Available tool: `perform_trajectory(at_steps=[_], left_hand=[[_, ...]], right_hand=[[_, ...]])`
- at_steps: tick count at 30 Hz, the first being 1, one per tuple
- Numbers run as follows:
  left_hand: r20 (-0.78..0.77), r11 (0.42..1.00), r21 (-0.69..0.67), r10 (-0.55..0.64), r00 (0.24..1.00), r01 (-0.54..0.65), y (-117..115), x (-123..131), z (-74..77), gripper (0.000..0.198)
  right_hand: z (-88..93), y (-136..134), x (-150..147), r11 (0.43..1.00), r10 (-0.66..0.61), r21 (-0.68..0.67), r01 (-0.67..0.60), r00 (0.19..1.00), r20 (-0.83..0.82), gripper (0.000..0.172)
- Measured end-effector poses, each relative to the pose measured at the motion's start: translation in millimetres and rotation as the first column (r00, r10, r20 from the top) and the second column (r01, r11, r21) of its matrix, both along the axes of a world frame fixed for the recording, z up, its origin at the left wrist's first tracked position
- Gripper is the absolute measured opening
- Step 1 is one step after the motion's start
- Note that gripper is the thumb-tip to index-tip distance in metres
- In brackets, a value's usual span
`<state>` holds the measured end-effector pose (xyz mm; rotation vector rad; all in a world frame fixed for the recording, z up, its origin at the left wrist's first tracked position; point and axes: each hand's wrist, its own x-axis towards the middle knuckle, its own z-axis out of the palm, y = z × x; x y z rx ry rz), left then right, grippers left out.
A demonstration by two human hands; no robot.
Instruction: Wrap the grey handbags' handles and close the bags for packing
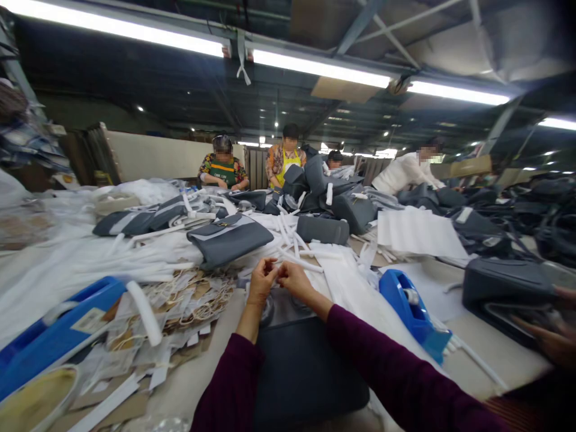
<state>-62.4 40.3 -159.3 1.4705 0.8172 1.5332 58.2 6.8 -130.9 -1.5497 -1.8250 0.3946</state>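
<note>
A dark grey bag (310, 372) lies flat right in front of me, between my forearms. Over its far end, my left hand (262, 283) and my right hand (294, 281) meet with thumbs and fingertips pinched close together. Whatever they grip is too small or too hidden to make out. Below the hands, a grey strap or handle part (266, 312) of the bag shows in part. Just beyond them are white foam tubes (288, 234) and another grey bag with a flap (229, 240).
Blue tape dispensers stand at left (58, 330) and right (405, 306). Tags with strings (189, 300) are heaped left of my bag. White foam sheets (418, 231) lie farther right. A co-worker's hand (551, 330) touches a grey bag (508, 288) at far right. Several people work across the table.
</note>
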Motion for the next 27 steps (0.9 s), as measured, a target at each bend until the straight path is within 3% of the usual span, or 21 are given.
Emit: perform_trajectory(at_steps=[4,7,11,14,20,24,27], left_hand=[[0.019,0.999,0.043,-0.001,1.000,0.000,-4,-2,3.3,0.027],[0.031,0.994,0.053,0.091,0.995,-0.093,-2,-4,0.8,0.027],[0.013,0.976,0.022,0.215,0.976,-0.216,1,-3,-5.3,0.026],[-0.038,0.984,-0.003,0.180,0.983,-0.180,3,0,-10.3,0.026],[-0.078,0.987,-0.022,0.158,0.984,-0.160,6,2,-17.2,0.021],[-0.134,0.998,-0.041,0.050,0.990,-0.055,9,-3,-19.1,0.016],[-0.174,0.997,-0.071,-0.055,0.983,0.043,8,-5,-18.2,0.015]], right_hand=[[-2.6,-1,-6,0.996,-0.058,-0.059,0.066,0.991,0.124,0.030],[-0.6,1,-9,0.995,-0.043,-0.083,0.052,0.993,0.108,0.010],[6.2,7,-9,1.000,-0.007,0.001,0.007,0.997,-0.074,0.009],[9.0,15,-7,0.993,-0.013,0.116,0.030,0.990,-0.144,0.008],[7.6,17,-9,0.978,0.093,0.206,-0.033,0.953,-0.288,0.020],[8.0,-7,-11,0.948,0.140,0.303,-0.096,0.982,-0.127,0.017],[8.7,-33,-9,0.901,0.214,0.380,-0.207,0.977,0.025,0.028]])
